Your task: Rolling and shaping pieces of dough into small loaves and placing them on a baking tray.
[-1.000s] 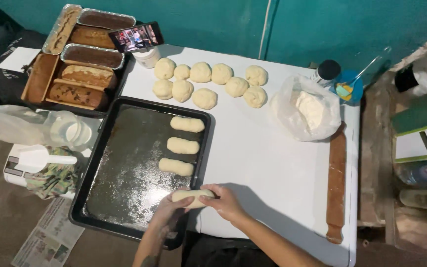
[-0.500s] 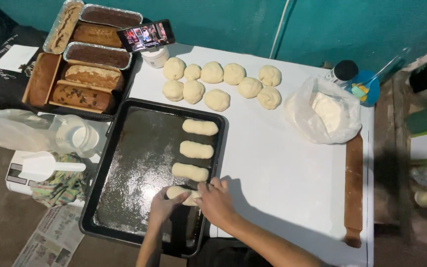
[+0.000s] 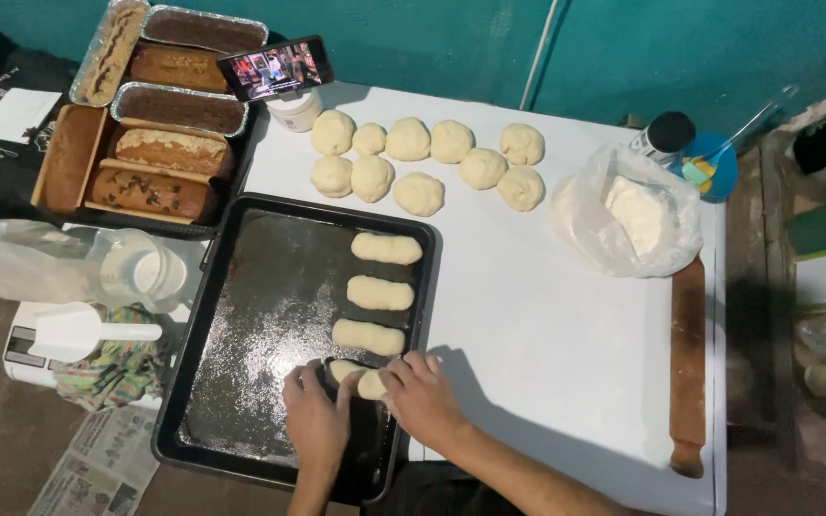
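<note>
A black greased baking tray (image 3: pixel 260 315) lies on the white table (image 3: pixel 547 354). Three oblong dough rolls (image 3: pixel 386 248) sit in a column along the tray's right side. A fourth dough roll (image 3: pixel 360 379) rests on the tray just below them. My left hand (image 3: pixel 315 419) cups its left end and my right hand (image 3: pixel 421 394) covers its right end, both with fingers curled on the dough. Several round dough balls (image 3: pixel 420 193) lie in two rows at the table's far side.
A plastic bag of flour (image 3: pixel 628 215) and a wooden rolling pin (image 3: pixel 688 368) lie at the right. A phone (image 3: pixel 274 67) stands propped on a white jar. Loaf pans with baked loaves (image 3: pixel 150 148) fill the back left. A scale, scoop and cloth sit at the left.
Both hands carried the fourth dough roll from the table's edge onto the tray and set it below the third roll. The camera view shifted slightly.
</note>
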